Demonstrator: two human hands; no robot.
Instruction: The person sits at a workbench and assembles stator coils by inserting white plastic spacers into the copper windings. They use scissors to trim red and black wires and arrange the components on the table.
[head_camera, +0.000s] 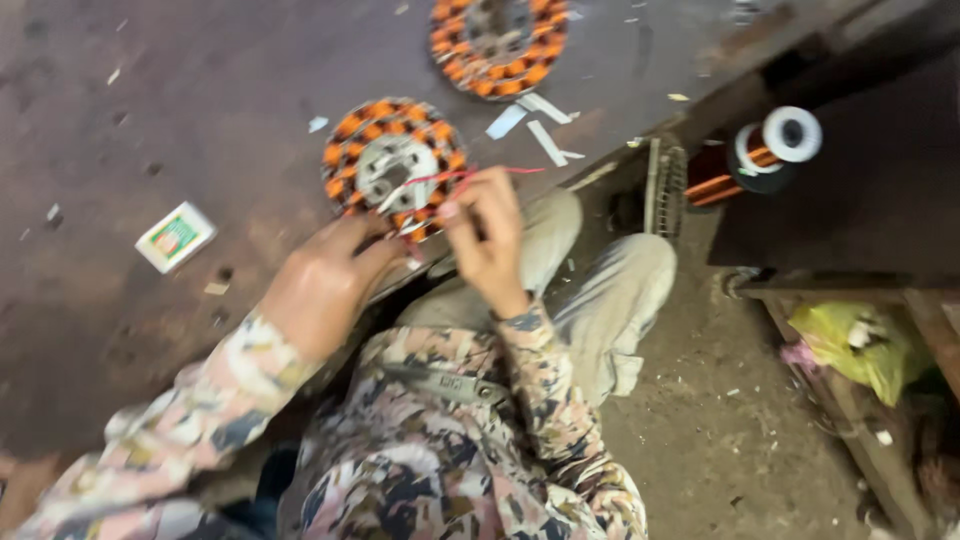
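A round motor stator (392, 165) with orange copper windings lies near the edge of a dark worn bench (200, 100). My left hand (325, 280) rests against its lower rim, fingers curled at its edge. My right hand (487, 235) pinches a thin red wire (470, 174) that runs from the stator's middle out to the right. The frame is blurred, so the exact grip of the left fingers is hard to make out.
A second wound stator (500, 40) sits farther back. A small white and green box (175, 236) lies at left. White paper strips (530, 120) are scattered by the bench edge. A copper wire spool (765, 150) and a yellow bag (860, 345) are at right.
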